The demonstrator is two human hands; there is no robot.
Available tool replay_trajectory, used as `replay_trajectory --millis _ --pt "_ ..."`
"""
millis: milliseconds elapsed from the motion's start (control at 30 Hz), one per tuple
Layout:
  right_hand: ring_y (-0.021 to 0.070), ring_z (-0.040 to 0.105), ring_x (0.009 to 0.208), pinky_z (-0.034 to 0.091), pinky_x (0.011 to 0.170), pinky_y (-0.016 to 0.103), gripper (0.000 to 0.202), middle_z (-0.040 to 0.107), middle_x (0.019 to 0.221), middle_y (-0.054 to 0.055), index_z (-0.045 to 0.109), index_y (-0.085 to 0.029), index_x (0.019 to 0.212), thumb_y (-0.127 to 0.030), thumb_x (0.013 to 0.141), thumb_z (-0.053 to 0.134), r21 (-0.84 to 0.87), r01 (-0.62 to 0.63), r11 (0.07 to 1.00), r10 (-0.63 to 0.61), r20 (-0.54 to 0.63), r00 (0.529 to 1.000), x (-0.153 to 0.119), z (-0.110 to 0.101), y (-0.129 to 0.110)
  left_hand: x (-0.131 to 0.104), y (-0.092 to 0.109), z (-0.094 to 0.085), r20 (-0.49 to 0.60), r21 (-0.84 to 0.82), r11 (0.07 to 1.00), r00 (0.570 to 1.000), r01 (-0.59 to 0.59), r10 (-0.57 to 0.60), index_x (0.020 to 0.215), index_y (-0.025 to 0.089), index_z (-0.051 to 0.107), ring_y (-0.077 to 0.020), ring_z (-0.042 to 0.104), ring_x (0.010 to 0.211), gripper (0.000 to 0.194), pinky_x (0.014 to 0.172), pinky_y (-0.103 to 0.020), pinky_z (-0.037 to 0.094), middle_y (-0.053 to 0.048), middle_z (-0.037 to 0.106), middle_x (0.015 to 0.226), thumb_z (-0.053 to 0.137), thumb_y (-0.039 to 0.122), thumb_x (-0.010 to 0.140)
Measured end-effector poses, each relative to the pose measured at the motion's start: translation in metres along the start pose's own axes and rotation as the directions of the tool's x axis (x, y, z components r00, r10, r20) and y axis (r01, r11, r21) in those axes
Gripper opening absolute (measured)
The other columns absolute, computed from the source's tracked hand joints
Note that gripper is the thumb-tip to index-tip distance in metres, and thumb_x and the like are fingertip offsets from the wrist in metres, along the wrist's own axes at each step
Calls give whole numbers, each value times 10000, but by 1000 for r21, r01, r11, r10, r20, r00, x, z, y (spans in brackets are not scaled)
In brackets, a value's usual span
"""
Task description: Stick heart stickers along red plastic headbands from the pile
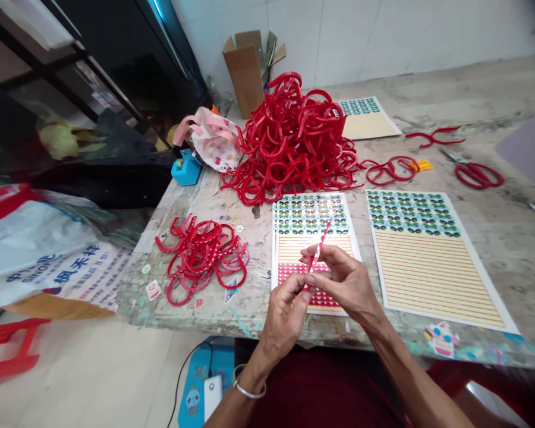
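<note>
At far left of the frame, on a white sack (66, 252), printed in blue: "SINO" in Latin letters, with large Chinese characters below and to the right; smaller lines too blurred to read. Left of centre, on the worn table (261, 235), a loose heap of red and pink bands (200, 252), some spotted white.

Around the middle of the frame, left hand (283, 318) closed, pinching the lower part of a patterned band (320, 248) between thumb and fingers. Red with white markings, slanting up to the right, held above a printed sheet (289, 244) bearing rows of hearts; hard to tell whether touching. Likely very light, thin and springy, perhaps a little slick on the printed face; best gripped lightly near the ends or along the narrow edges, without sharp bending. Behind, in the upper middle, a tall tangle of plain red bands (294, 142), probably prone to snagging together.

Just right, also on the patterned band, right hand (350, 285) pinching with thumb and fingertips. Farther right, a second printed sheet (432, 267), without readable words, and, above, red-handled scissors (479, 175), with no legible brand.
</note>
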State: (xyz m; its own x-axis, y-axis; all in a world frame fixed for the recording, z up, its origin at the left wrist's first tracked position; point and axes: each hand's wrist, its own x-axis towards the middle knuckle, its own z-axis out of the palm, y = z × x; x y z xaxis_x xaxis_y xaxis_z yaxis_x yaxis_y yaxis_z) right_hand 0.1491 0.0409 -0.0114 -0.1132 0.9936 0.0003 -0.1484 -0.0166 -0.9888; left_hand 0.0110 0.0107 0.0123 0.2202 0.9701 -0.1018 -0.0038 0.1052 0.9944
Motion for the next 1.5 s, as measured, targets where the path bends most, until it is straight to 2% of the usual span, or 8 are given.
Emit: replay_trajectory --millis 167,300,500,700,1033,1200,1367,1500 --pt "169 666 788 612 667 298 383 607 1115 59 585 -224 1044 -267 695 737 -77 -41 996 43 26 999 -4 0 -1 -1 -4 -3 4 10 1000 1000 19 -19 917 166 620 -150 526 686 160 674 -240 410 -12 582 722 487 220 846" --pt "198 646 907 608 729 306 364 624 1071 51 594 -217 1001 -259 675 752 -61 -6 998 7 13 1000 -4 0 -1 -1 -6 -5 26 -9 1000 1000 18 -17 818 170 624 -124 476 595 130 632 -228 393 11 536 619 504 218 832" --pt "165 680 726 621 680 310 358 634 1081 63 603 -212 1029 -284 701 728 -185 -10 983 14 22 1000 -6 0 -4 0 -10 -7 20 -14 998 998 64 -63 933 169 632 -158 553 737 169 714 -250 425 -30 619 793 512 185 815" --pt "152 673 691 620 643 301 330 624 1083 56 582 -211 975 -288 693 735 -92 -10 996 15 52 999 -5 -4 0 0 -8 -10 72 11 999 997 31 -32 785 148 646 -129 487 633 142 633 -223 390 -7 547 646 507 168 803" --pt "147 672 640 617 595 290 358 634 1045 59 609 -203 1012 -281 687 737 -259 43 965 -28 62 998 -3 -7 -5 1 -7 -9 81 71 997 996 37 -43 734 151 582 -115 444 633 123 642 -213 368 9 503 653 486 154 811" --pt "144 663 680 611 617 285 343 624 1038 61 594 -207 1035 -270 719 712 -371 163 914 -131 109 985 -3 -7 -1 1 -11 -7 52 63 995 995 77 -81 845 155 601 -143 488 746 102 680 -217 385 -13 551 770 505 160 810" --pt "152 628 724 586 591 279 356 627 1025 70 589 -205 1056 -304 733 703 -457 207 865 -167 128 978 0 -10 -3 2 -15 -10 89 62 997 994 53 -58 760 139 600 -107 446 643 110 621 -200 367 12 509 672 511 169 818" --pt "153 597 729 561 598 287 353 627 1006 76 581 -194 1072 -287 750 692 -536 297 790 -243 171 955 0 -13 0 3 -17 -11 75 61 997 996 36 -41 823 137 624 -122 506 709 98 669 -205 403 -5 579 754 535 177 812"
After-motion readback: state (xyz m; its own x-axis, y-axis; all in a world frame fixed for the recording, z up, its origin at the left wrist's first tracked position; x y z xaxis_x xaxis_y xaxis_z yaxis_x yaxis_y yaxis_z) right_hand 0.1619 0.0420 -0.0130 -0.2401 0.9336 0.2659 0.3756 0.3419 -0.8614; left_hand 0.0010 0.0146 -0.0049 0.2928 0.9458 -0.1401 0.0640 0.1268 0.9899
